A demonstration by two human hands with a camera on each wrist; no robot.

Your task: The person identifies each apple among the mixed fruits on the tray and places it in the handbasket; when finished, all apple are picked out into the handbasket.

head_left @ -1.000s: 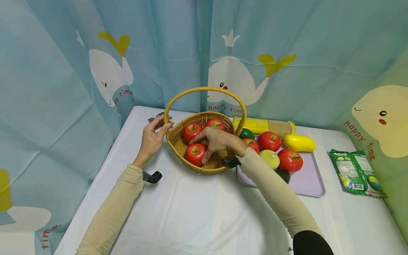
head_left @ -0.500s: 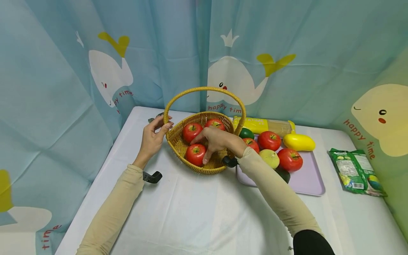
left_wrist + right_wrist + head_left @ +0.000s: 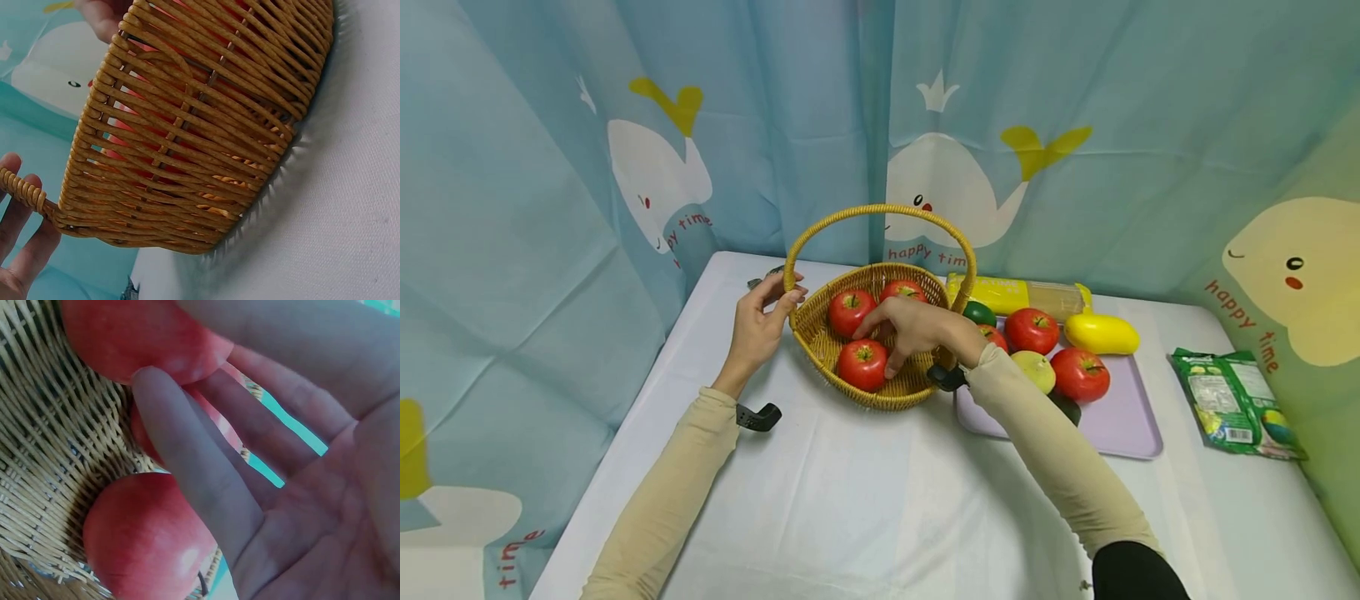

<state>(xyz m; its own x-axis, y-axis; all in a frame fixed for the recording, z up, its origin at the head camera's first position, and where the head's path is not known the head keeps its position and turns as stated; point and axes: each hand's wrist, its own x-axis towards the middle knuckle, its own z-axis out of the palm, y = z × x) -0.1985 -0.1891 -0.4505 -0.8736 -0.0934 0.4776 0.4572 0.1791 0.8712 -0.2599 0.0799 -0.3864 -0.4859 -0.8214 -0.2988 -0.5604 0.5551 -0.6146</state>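
A woven wicker basket [image 3: 880,402] with a tall arched handle [image 3: 883,209] stands on the table with three red apples inside. My left hand [image 3: 757,330] grips the handle's left end, thumb and fingers on either side. In the left wrist view the handle's wrapped foot [image 3: 24,189] crosses those fingers. Reaching into the basket, my right hand [image 3: 921,325] holds the front apple [image 3: 862,365] between thumb and fingers. Behind it lie another apple [image 3: 850,312] and a third apple [image 3: 902,289], partly hidden by the hand. The right wrist view shows a fingertip touching the held apple [image 3: 137,337].
Right of the basket, a lilac tray [image 3: 1131,421] carries red apples, a pale yellow-green fruit [image 3: 1034,371], a yellow oblong fruit [image 3: 1102,333] and dark green produce. A yellow-and-clear packet [image 3: 1022,297] lies behind. Farther right is a green snack bag [image 3: 1236,404]. Curtains border the table.
My right hand and the front apple have shifted very slightly to the right within the basket, the thumb a little higher. My left hand stays at the handle.
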